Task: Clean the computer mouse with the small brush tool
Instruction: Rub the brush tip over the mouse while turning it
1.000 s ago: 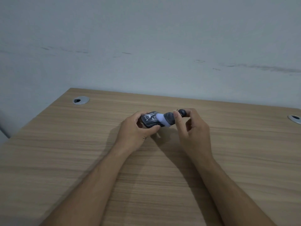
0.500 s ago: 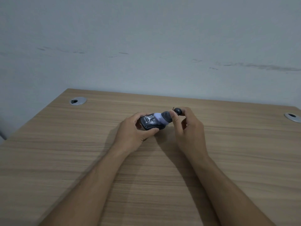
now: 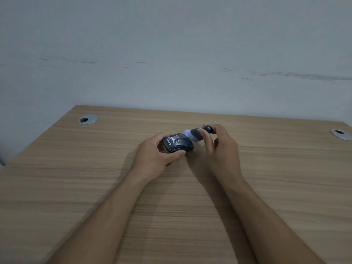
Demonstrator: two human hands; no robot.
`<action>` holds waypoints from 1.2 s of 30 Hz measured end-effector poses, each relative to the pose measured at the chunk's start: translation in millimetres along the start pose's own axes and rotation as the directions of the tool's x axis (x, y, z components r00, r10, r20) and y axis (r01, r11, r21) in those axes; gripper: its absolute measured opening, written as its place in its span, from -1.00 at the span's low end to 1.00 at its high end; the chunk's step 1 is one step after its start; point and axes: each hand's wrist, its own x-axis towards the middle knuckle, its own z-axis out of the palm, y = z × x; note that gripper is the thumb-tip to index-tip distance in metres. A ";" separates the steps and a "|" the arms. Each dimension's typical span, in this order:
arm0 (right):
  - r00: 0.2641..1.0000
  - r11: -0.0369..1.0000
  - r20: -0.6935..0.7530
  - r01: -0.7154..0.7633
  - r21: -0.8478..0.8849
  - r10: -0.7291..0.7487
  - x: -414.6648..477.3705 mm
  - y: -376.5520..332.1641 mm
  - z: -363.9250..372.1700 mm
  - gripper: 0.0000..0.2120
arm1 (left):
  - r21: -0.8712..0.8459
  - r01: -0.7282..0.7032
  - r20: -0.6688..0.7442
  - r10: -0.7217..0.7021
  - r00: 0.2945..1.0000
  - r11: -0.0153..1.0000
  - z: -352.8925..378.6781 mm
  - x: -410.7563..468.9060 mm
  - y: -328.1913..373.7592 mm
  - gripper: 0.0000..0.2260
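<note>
The wooden desk (image 3: 95,187) fills the lower view, bare apart from two cable grommets, the left one (image 3: 88,119) far out to the mouse's left and the right one (image 3: 341,134) far out to its right. The left hand (image 3: 158,156) clasps the computer mouse (image 3: 178,142) near the desk's middle, thumb along its near side and fingers round its rear, so the printed top faces up. The right hand (image 3: 222,147), just right of the mouse, pinches the small brush tool (image 3: 198,133) by its dark body, the pale bristle tuft touching the mouse's far right end. Compared with a moment ago, the brush has slid off the mouse's top toward that end, and the mouse now shows more of its dark shell. That reads as one stroke finishing; the cleaning looks under way, with the sides and seams likely left.
</note>
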 end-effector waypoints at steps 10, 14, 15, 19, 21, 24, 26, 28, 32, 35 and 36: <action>1.000 0.999 -0.001 -0.012 -0.051 0.012 -6.4 -5.0 -4.5 -0.88 | -0.015 0.012 -0.024 -0.012 1.000 1.000 -2.6 -1.4 4.1 -0.56; 0.997 0.999 -0.073 -0.027 0.017 0.028 -4.8 -10.7 -11.6 -0.85 | -0.008 0.004 -0.048 -0.004 0.999 1.000 -1.8 -2.1 7.4 -0.57; 0.996 0.999 -0.092 -0.003 0.033 0.006 -6.8 -16.5 -13.6 -0.84 | 0.004 0.004 -0.055 -0.004 0.998 1.000 -1.1 -1.4 6.3 -0.57; 0.988 0.990 -0.057 0.143 -0.002 -0.143 -17.4 -36.6 -13.6 -0.84 | 0.071 0.015 -0.070 -0.010 0.997 0.997 -1.3 -1.4 6.7 -0.50; 0.983 0.982 -0.011 0.182 -0.043 -0.183 -18.2 -35.9 -8.9 -0.84 | 0.107 -0.004 -0.068 0.012 0.998 0.994 -1.5 -2.2 6.9 -0.48; 0.989 0.987 0.003 0.145 -0.069 -0.146 -14.5 -24.7 -4.4 -0.84 | 0.159 -0.019 -0.086 0.033 0.996 0.987 -4.3 -3.1 8.1 -0.51; 0.995 0.994 -0.028 0.092 -0.067 -0.094 -11.5 -19.3 -6.8 -0.85 | 0.180 -0.024 -0.102 0.043 0.994 0.983 -5.9 -4.1 9.1 -0.55; 0.995 0.996 -0.053 0.083 -0.024 -0.084 -11.3 -22.8 -11.9 -0.83 | 0.194 -0.015 -0.126 0.040 0.991 0.981 -6.1 -4.6 10.6 -0.55; 0.971 0.972 -0.036 0.233 -0.035 -0.234 -21.1 -47.3 -15.5 -0.83 | 0.291 0.007 -0.138 0.035 0.990 0.957 -4.7 -4.6 15.6 -0.55; 0.968 0.968 0.054 0.246 -0.042 -0.243 -25.3 -51.0 -8.8 -0.83 | 0.382 0.003 -0.150 0.059 0.987 0.924 -4.1 -4.3 18.6 -0.60; 0.976 0.976 0.051 0.214 -0.046 -0.211 -24.1 -47.9 -8.1 -0.83 | 0.406 -0.007 -0.149 0.074 0.986 0.914 -3.8 -5.2 19.8 -0.60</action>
